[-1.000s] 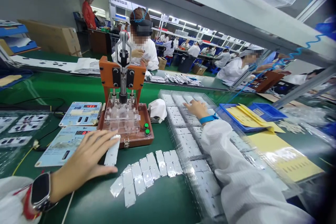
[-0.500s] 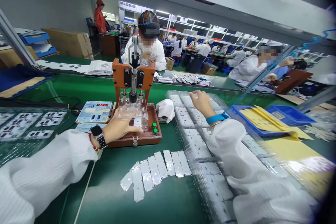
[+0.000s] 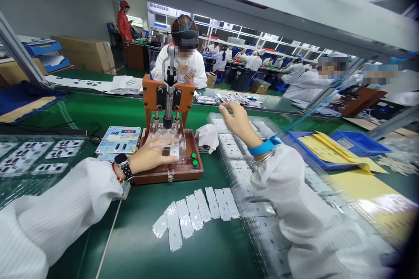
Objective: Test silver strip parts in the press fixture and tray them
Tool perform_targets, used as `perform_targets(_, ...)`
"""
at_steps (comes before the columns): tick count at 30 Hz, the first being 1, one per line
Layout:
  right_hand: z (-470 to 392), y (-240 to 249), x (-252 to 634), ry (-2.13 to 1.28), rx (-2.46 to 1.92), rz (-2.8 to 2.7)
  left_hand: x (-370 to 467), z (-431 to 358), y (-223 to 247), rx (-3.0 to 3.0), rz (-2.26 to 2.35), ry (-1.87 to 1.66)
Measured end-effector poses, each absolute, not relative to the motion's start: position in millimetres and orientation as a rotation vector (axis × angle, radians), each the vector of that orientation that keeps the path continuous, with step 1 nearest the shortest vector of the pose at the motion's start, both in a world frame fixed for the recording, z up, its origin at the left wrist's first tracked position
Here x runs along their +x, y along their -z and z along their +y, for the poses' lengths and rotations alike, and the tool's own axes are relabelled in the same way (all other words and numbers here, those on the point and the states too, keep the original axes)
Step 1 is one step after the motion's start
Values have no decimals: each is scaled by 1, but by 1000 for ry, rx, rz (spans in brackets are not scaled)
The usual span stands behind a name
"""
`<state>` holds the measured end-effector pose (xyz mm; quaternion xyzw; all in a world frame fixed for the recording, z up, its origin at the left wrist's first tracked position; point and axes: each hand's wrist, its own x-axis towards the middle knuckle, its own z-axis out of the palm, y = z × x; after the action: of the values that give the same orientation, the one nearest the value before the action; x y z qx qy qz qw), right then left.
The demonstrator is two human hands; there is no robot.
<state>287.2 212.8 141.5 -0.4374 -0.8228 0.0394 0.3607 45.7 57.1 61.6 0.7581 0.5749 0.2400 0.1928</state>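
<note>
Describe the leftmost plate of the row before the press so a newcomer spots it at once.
On the green bench, find the orange-framed press. In front of it, a row of pale plates fans out in an arc. The leftmost plate ends that row, its far end slanting right while its neighbours' far ends slant left.

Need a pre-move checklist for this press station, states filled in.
1. Left hand clear of the press: not ok, fingers are in at its clear plate.
2. Right hand off the press: ok.
3. White piece fully seated: cannot tell, mostly hidden.
4. Green buttons uncovered: ok.
5. Loose white plates away from the press base: ok, on the bench in front.
6. Red display lit: ok.
</note>
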Motion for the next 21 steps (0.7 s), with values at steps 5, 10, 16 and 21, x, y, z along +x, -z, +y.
perform_targets(5, 184, -139, 258, -196, -1014, -1968, 45, 63, -59, 2098, 1623, -629)
perform_targets(10, 152, -99, 244, -548, -936, -2195, 44, 61, -55, 2131, 1647, -619)
perform_targets(16, 128, -68, 236, -542, -732, -2689, 22, 56, -49, 2293, 1563, -734)
perform_targets(21, 135, -69, 233, -622, -758, -2708, -5, 47, -48, 2331, 1509, -647)
